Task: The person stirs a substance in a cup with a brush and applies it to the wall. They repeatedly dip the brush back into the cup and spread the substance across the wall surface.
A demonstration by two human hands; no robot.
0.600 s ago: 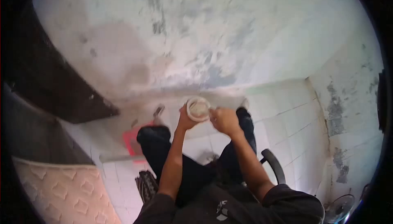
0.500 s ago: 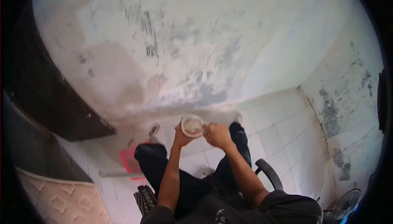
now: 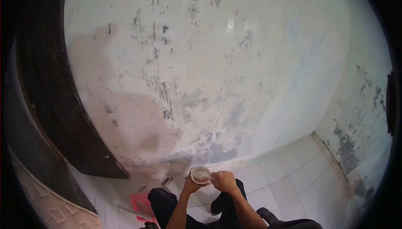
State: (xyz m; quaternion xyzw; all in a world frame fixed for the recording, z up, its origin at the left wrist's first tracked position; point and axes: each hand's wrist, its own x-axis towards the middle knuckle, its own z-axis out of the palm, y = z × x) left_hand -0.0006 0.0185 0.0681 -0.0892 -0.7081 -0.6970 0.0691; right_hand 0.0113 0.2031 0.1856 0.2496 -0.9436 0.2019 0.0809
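My left hand (image 3: 192, 185) is wrapped round a small white tub (image 3: 192, 176) from its left side and below. Inside the tub is a pale, whitish paste (image 3: 201, 173). At the tub's right rim, my right hand (image 3: 225, 182) is closed, its fingers pinched round a thin tool reaching into the tub. Most of that tool is hidden by the fingers, so its kind does not show. Both hands are close together above my knees.
In front stands a stained, patchy wall (image 3: 201, 82) with peeling grey areas. A dark door (image 3: 54, 86) is at left, a patterned mattress (image 3: 54, 206) at lower left. A pink-red container (image 3: 144, 203) and a pale bar (image 3: 133, 212) lie on the tiled floor (image 3: 293, 178). A black armrest (image 3: 268, 216) is at right.
The head view has tilted up, so more wall shows and the hands appear lower. The left hand still holds the tub, and the right hand stays at its rim.
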